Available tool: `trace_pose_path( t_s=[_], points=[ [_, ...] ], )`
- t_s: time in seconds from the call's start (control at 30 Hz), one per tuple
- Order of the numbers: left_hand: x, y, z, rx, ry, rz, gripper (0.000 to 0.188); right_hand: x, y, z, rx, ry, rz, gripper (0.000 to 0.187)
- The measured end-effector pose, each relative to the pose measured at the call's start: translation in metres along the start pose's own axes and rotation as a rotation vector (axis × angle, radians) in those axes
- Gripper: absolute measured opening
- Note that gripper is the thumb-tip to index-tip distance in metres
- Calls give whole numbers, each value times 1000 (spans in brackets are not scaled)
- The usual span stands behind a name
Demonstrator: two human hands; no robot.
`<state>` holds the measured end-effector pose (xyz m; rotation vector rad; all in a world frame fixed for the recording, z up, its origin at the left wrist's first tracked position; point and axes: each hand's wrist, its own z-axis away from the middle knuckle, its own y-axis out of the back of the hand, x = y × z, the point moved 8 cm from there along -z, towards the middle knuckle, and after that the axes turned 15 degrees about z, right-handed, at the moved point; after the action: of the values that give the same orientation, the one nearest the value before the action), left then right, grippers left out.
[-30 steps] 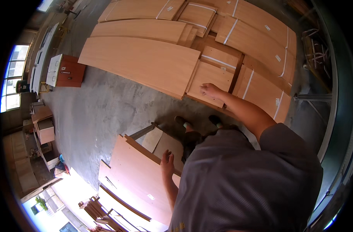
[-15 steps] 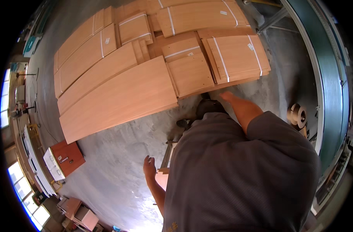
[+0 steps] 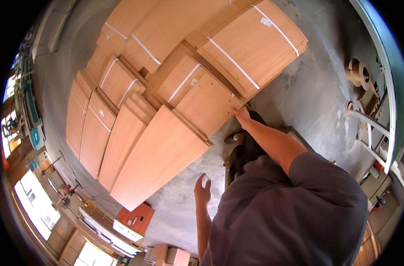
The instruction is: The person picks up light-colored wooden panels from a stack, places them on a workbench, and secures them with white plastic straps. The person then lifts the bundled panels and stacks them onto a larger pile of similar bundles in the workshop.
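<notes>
Flat light-brown wooden panels lie stacked in front of me, several of them bundled with white straps. My right hand [image 3: 242,115] is at the near edge of a short wooden panel [image 3: 206,106] with small drilled holes, its fingers closed on the corner. Just to the right of that panel is a strapped panel bundle [image 3: 250,44] bearing a small white label. My left hand [image 3: 203,189] hangs in the air over the floor, fingers apart and holding nothing. The nearest thing to it is a long bare panel [image 3: 162,155].
A red-brown cabinet with white drawers [image 3: 134,221] stands at the lower left, tools on its top. Rolls of edge band [image 3: 360,73] and a metal frame [image 3: 374,124] are at the right. Grey concrete floor [image 3: 295,102] surrounds the stack.
My view has turned, so the stack now appears tilted and closer. My right hand has reached the short panel's edge. My left hand stays free, now nearer the long panel.
</notes>
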<state>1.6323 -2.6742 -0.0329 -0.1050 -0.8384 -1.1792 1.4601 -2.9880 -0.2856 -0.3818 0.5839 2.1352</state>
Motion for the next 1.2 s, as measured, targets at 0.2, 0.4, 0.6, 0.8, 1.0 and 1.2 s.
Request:
trace_pose_path(
  t_s=[0.2,0.4,0.6,0.8,1.0,1.2],
  points=[
    [185,-32,-274,20,-422,-399,45,28,-29,18,-285,-383,-388,51],
    [245,-43,-497,54,-412,-619,57,19,-30,3,-275,-364,-554,33],
    [227,-60,-544,-3,-406,-671,58,31,-25,-21,-184,-65,-1,40],
    [220,-59,-549,-20,-391,-582,57,14,-10,-11,-117,-104,-36,47],
    [223,-69,-548,-16,-419,-562,56,19,-5,-15,-202,-159,33,50],
    [276,-119,-557,-135,-463,-702,57,10,95,-62,-112,-45,372,52]
  ],
)
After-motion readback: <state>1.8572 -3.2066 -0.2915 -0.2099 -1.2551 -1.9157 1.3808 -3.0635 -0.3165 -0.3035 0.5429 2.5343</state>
